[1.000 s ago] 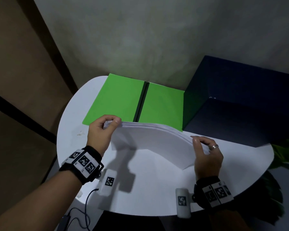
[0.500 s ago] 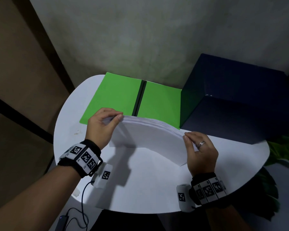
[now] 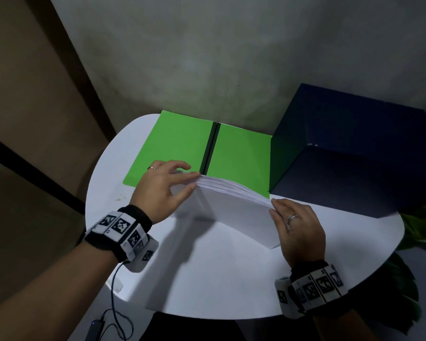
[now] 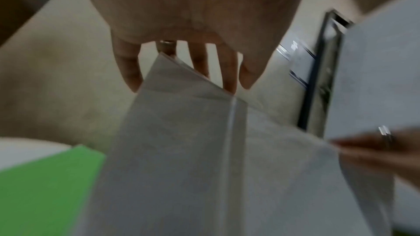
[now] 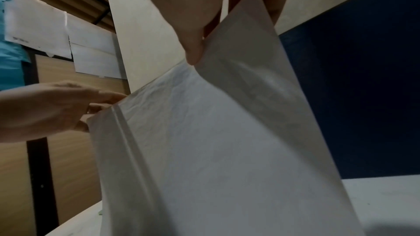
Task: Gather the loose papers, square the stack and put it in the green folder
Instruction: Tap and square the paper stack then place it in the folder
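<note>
Both grips pinching upright paper stack [image 3: 231, 212], left hand [image 3: 162, 190], right hand [image 3: 298, 227], green folder [image 3: 239, 153] open, bare

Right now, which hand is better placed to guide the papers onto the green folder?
Probably the left hand: it holds the paper stack over the open green folder; the right hand is farther off.

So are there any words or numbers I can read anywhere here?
No readable words or numbers.
Wristbands: black-and-white square code patterns, no letters.
Sheets on the wall: faint dark marks, too blurred to read.
Paper stack and green folder: blank.
</note>
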Action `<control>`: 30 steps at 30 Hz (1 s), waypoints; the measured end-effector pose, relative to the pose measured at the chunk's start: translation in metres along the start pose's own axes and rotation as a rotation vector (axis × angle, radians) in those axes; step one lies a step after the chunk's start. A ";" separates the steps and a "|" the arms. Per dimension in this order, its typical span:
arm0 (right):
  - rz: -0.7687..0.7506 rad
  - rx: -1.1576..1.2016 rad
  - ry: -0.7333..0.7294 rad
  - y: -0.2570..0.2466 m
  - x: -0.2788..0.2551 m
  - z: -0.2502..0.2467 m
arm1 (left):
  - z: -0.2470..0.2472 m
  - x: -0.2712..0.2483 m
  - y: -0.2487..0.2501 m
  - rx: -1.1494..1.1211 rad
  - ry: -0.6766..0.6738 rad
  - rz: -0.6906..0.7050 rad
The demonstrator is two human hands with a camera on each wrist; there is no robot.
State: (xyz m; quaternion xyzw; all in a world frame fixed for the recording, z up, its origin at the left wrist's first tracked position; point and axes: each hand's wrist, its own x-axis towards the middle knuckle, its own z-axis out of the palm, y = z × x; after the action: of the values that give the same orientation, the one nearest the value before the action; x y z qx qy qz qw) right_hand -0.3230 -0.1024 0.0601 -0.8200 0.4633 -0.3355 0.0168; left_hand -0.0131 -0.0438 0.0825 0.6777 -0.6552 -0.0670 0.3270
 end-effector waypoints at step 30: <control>0.103 -0.125 -0.250 -0.001 0.016 -0.013 | -0.015 0.006 0.013 0.563 -0.426 0.107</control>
State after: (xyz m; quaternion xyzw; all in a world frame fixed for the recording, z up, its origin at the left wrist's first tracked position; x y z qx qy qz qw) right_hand -0.3236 -0.1106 0.0793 -0.8300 0.5191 -0.2000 0.0408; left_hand -0.0151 -0.0430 0.1029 0.6769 -0.7359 -0.0063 -0.0136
